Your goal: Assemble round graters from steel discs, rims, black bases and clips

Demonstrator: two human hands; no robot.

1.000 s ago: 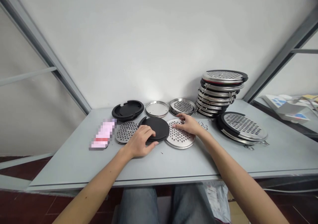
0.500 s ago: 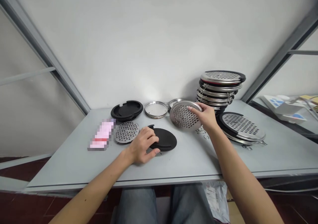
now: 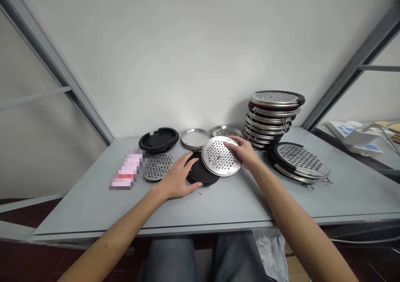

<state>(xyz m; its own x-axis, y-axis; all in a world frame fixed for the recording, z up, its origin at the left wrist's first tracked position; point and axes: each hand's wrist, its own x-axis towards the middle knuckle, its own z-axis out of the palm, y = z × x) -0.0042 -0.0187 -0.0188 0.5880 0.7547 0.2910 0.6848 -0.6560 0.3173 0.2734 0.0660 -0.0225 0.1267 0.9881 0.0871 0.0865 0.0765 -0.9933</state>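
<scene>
Knees are sitting nearest me, with a plastic bag lying below the table edge; its white label is seemingly carrying print, but I'm not managing to read it at this size. Up top, my left hand is standing wide, thumb well apart from the fingers, at the left rim of the black disc; I'm not able to tell whether it's pressing. And my right hand is holding the perforated metal disc, thumb lying on its face, other fingers hiding behind the far rim! It's tilting over the black disc, covering its right part. Doing this well, I'm judging, is about levelling the two rims, gripping only by the edge, steadying the black disc lightly, and getting no fingertip between them, where it could be nipped. Farther left, a holed plate is lying flat beside a pink panel, pixelation hiding any writing. Behind, black round holders, shallow metal plates and a tall stack are lining the wall; I'm spotting no brand. Far right, a white box is showing blue patches, nothing legible.
</scene>
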